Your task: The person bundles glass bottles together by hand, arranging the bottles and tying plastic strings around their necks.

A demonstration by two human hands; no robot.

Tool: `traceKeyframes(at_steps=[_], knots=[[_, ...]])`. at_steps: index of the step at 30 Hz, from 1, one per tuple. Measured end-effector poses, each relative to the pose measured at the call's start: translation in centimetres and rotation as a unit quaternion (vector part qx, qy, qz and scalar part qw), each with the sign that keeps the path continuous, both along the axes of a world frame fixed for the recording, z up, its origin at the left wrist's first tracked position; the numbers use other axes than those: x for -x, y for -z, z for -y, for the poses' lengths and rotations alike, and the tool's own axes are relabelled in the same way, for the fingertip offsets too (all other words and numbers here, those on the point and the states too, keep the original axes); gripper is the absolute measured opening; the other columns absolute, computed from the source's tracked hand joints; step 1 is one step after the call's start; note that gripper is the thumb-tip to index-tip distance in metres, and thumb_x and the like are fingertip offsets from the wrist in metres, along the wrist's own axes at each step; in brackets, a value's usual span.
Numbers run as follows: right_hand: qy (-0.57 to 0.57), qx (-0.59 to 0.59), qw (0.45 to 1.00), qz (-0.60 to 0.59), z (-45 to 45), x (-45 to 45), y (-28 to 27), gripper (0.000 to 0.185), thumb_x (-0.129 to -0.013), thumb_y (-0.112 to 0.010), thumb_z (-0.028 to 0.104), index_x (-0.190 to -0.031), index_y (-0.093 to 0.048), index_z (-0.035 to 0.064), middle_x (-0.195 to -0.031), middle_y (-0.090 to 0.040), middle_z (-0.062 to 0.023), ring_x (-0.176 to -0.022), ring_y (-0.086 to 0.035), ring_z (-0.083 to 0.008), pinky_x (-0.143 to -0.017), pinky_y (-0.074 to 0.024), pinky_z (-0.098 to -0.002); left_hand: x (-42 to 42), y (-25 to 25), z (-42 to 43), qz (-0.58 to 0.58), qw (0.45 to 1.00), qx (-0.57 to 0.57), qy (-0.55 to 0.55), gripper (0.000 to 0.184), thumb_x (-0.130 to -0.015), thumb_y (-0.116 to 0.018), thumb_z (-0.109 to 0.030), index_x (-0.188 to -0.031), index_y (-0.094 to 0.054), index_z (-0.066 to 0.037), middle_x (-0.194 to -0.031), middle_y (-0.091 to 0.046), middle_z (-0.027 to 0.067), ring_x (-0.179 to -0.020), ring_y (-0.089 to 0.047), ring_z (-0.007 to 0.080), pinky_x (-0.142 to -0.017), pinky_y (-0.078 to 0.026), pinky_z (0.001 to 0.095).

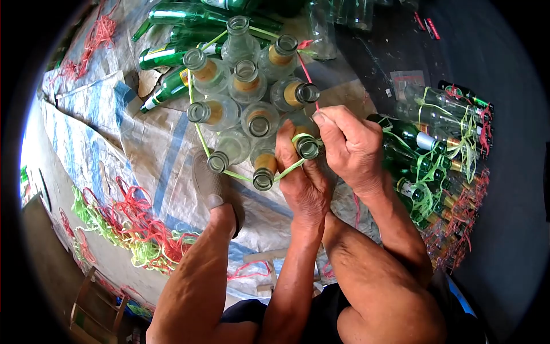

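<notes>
Right hand (352, 146) clamps its grip on thin pink plastic string (307, 74), left hand (303, 186) curls around a clear glass bottle (308, 148); uneven pulling could slip the pale-green plastic loop (203, 142)!

clear upright glass bottles (246, 89): lower bodies hidden beneath crowded necks and shoulders. left grip (302, 186): fingers partly hidden by a bottle neck. right grip (352, 143): end of the thin pink plastic string (306, 71) lost inside it. long green glass bottles (243, 4): one cut off by top edge; label print too small to read. string-tied green and clear glass bottles (413, 135): lower ones too blurred to count.
</notes>
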State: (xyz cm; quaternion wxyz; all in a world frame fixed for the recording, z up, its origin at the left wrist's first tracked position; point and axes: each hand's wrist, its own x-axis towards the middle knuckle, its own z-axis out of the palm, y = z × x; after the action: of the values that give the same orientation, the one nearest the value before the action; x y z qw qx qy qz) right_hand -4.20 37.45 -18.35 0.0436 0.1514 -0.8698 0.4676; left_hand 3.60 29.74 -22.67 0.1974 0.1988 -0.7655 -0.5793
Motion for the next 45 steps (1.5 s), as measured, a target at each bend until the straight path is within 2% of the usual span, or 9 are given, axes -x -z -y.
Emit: traceKeyframes(at_steps=[7,14,17,20,23,25,31,40,45], knots=[[-0.022,-0.031,0.998,-0.054,-0.2,-0.4,0.0,0.009,-0.092,-0.068,-0.003,-0.101,-0.067,-0.0032,-0.083,-0.070,-0.0176,-0.071,-0.071,-0.0355,-0.059,-0.0556,-0.0402,-0.4,0.2,0.4,0.019,0.999,0.002,0.032,0.045,-0.110,-0.052,-0.018,-0.149,-0.047,0.005,-0.145,-0.057,0.0247,-0.128,-0.058,0.0419,-0.108,-0.045,0.0443],[-0.015,-0.027,0.998,-0.051,-0.4,-1.2,-0.1,0.008,-0.093,-0.068,-0.006,-0.101,-0.067,-0.0061,-0.083,-0.071,-0.0181,-0.070,-0.073,-0.0308,-0.061,-0.0547,-0.0357,-0.5,0.3,0.6,0.024,0.999,0.009,0.041,0.045,-0.110,-0.051,-0.016,-0.149,-0.047,0.005,-0.146,-0.057,0.0247,-0.128,-0.059,0.0419,-0.108,-0.046,0.0436],[-0.010,-0.012,0.999,-0.035,-0.5,-1.1,-1.0,0.008,-0.093,-0.069,-0.003,-0.101,-0.067,-0.0043,-0.083,-0.071,-0.0178,-0.069,-0.072,-0.0327,-0.057,-0.0551,-0.0374,-0.6,0.1,0.5,0.034,0.999,-0.016,0.037,0.045,-0.111,-0.050,-0.018,-0.149,-0.047,0.005,-0.145,-0.057,0.0246,-0.126,-0.059,0.0418,-0.107,-0.046,0.0435],[-0.008,0.008,0.999,-0.036,-0.5,-1.1,-0.7,0.006,-0.094,-0.068,-0.003,-0.100,-0.068,-0.0040,-0.080,-0.070,-0.0176,-0.066,-0.071,-0.0313,-0.056,-0.0541,-0.0368,-0.4,0.5,0.5,0.013,0.999,0.030,0.034,0.046,-0.111,-0.049,-0.020,-0.150,-0.046,0.005,-0.144,-0.058,0.0240,-0.125,-0.060,0.0409,-0.107,-0.046,0.0432],[0.011,0.013,1.000,-0.011,-0.9,-1.1,-1.5,0.006,-0.094,-0.068,-0.004,-0.100,-0.068,-0.0038,-0.076,-0.068,-0.0168,-0.061,-0.069,-0.0279,-0.054,-0.0517,-0.0345,-0.6,0.7,0.3,0.023,0.999,0.005,0.031,0.044,-0.114,-0.046,-0.025,-0.148,-0.048,0.003,-0.144,-0.059,0.0184,-0.107,-0.067,0.0256,-0.090,-0.056,0.0349],[0.014,0.018,1.000,-0.013,-1.2,-0.9,-1.4,0.006,-0.094,-0.068,-0.004,-0.100,-0.068,-0.0039,-0.076,-0.068,-0.0163,-0.061,-0.069,-0.0269,-0.053,-0.0514,-0.0338,-0.5,0.9,0.1,0.017,0.999,-0.008,0.037,0.044,-0.115,-0.045,-0.025,-0.148,-0.048,0.004,-0.142,-0.059,0.0178,-0.104,-0.067,0.0234,-0.087,-0.057,0.0336],[0.018,0.037,0.999,-0.007,-1.6,-0.9,-2.2,0.006,-0.093,-0.068,-0.004,-0.099,-0.068,-0.0040,-0.076,-0.069,-0.0145,-0.062,-0.069,-0.0238,-0.054,-0.0519,-0.0325,-0.4,1.2,0.3,0.005,0.998,0.036,0.043,0.044,-0.115,-0.045,-0.024,-0.148,-0.047,0.004,-0.137,-0.060,0.0167,-0.103,-0.067,0.0213,-0.086,-0.058,0.0334],[0.025,0.024,0.999,0.001,-2.4,-0.3,-2.9,0.004,-0.095,-0.068,-0.003,-0.098,-0.069,-0.0042,-0.079,-0.071,-0.0138,-0.064,-0.070,-0.0229,-0.057,-0.0526,-0.0313,-0.7,1.3,0.3,0.023,0.999,0.001,0.040,0.047,-0.114,-0.045,-0.027,-0.150,-0.046,0.004,-0.138,-0.059,0.0166,-0.096,-0.068,0.0216,-0.082,-0.059,0.0314],[0.004,-0.007,1.000,-0.021,-2.6,-0.9,-0.7,0.009,-0.094,-0.066,-0.006,-0.102,-0.068,-0.0050,-0.082,-0.071,-0.0155,-0.069,-0.073,-0.0297,-0.059,-0.0557,-0.0347,-0.5,1.1,0.4,0.019,0.999,0.001,0.040,0.046,-0.114,-0.046,-0.025,-0.149,-0.047,0.004,-0.142,-0.059,0.0178,-0.096,-0.069,0.0218,-0.081,-0.060,0.0323]])
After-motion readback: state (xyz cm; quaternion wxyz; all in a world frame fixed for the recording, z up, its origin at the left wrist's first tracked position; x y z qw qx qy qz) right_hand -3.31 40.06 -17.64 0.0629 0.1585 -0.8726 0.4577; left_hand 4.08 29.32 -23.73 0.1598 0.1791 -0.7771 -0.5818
